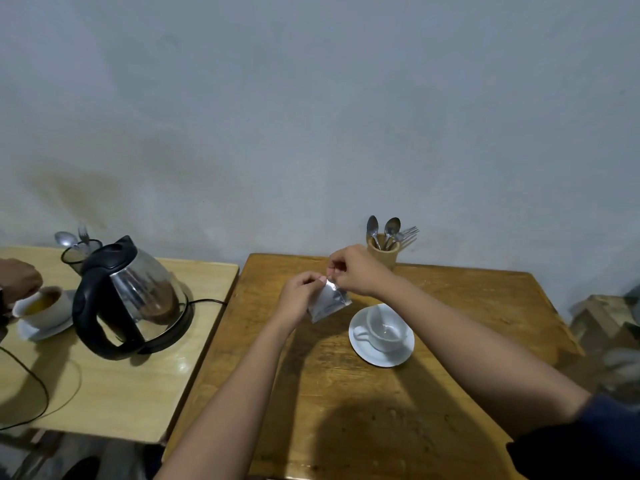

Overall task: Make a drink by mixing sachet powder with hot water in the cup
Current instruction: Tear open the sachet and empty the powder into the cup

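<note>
A small silvery sachet (327, 303) hangs in the air over the brown wooden table (450, 306). My left hand (300, 296) pinches its upper left corner and my right hand (356, 271) pinches its top edge just beside it. A white cup (386, 329) stands on a white saucer (381, 356) right of the sachet and below my right wrist; the cup looks empty. A steel electric kettle (138, 292) with a black handle sits on its base on the lighter table to the left.
A wooden holder (382, 252) with spoons and forks stands at the brown table's back edge. On the lighter table (138, 393) another person's hand (19, 278) is over a cup of yellowish drink (43, 303); a dark cutlery holder (78, 256) and the kettle's cable (207, 301) are there too.
</note>
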Demonstrator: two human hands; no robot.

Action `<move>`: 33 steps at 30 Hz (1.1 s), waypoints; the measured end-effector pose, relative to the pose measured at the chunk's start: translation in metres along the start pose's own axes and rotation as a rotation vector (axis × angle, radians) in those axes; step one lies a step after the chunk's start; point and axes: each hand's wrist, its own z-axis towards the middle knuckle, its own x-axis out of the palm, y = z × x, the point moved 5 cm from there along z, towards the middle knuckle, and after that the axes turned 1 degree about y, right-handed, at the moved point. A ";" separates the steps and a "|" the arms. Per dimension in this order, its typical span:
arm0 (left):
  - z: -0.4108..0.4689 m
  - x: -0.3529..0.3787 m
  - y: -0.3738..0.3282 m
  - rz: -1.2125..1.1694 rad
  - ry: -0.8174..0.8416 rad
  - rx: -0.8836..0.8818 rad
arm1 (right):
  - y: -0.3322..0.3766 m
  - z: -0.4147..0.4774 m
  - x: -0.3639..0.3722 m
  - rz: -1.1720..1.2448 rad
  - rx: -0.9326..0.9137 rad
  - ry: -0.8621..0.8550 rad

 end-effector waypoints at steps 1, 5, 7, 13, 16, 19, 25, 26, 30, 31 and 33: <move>-0.001 -0.001 -0.001 -0.026 -0.003 -0.009 | 0.003 0.000 0.002 -0.027 -0.019 -0.005; -0.002 -0.012 -0.005 -0.164 -0.011 -0.014 | 0.020 0.001 0.004 -0.166 -0.159 -0.055; -0.001 -0.018 -0.006 -0.183 -0.018 -0.010 | 0.027 0.001 0.006 -0.242 -0.237 -0.066; 0.002 -0.028 -0.005 -0.113 -0.031 -0.051 | 0.037 0.005 0.015 -0.392 -0.396 -0.054; 0.006 -0.028 0.002 -0.084 -0.058 -0.068 | 0.034 0.007 0.021 -0.409 -0.447 -0.047; 0.010 -0.029 0.008 -0.020 -0.107 -0.015 | 0.024 0.013 0.020 -0.331 -0.339 -0.094; 0.019 -0.032 0.006 0.177 -0.140 0.142 | 0.004 0.025 0.022 0.102 0.050 -0.133; 0.021 -0.032 0.006 0.200 -0.145 0.148 | 0.003 0.026 0.021 0.132 0.082 -0.122; 0.023 -0.032 0.006 0.314 -0.146 0.157 | -0.002 0.026 0.015 0.203 0.133 -0.068; 0.022 -0.032 0.004 0.341 -0.144 0.161 | -0.002 0.026 0.014 0.208 0.137 -0.054; 0.022 -0.029 0.001 0.377 -0.141 0.155 | -0.001 0.027 0.014 0.178 0.123 -0.031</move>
